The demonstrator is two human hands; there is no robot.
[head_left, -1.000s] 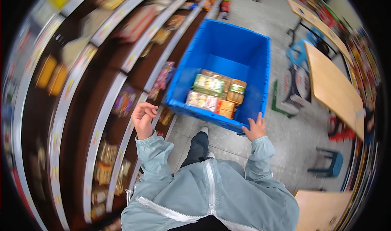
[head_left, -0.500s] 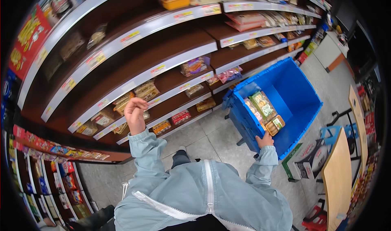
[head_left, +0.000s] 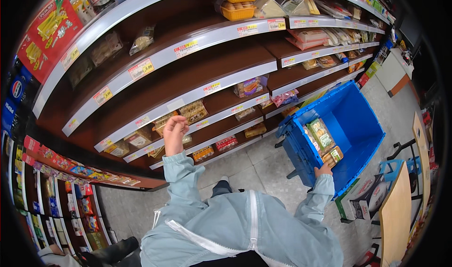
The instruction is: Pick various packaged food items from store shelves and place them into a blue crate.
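Note:
My left hand (head_left: 174, 135) is raised in front of the lower shelves, its fingers loosely bent and nothing visible in them. Behind it, apparently out of contact, are clear packs of baked snacks (head_left: 193, 111) on a shelf. To the right, my right hand (head_left: 323, 170) is curled over the near rim of a blue plastic crate (head_left: 362, 135). Its fingertips are right beside a clear pack of round pastries (head_left: 334, 157); whether they touch it I cannot tell. A green-labelled pack (head_left: 321, 134) and a pinkish pack (head_left: 310, 140) lie next to the pastries inside the crate.
Brown shelves with price-tag rails (head_left: 188, 48) curve across the front, partly stocked. Orange trays (head_left: 238, 10) are stacked higher up. Cartons (head_left: 362, 196) and a wooden board (head_left: 395, 210) stand at the right. Another person's dark-clothed leg (head_left: 113, 253) shows at lower left.
The whole view has shifted, so the shelves and crate appear farther right and lower. My left hand keeps its loosely bent shape near the shelf; my right hand stays at the crate's rim.

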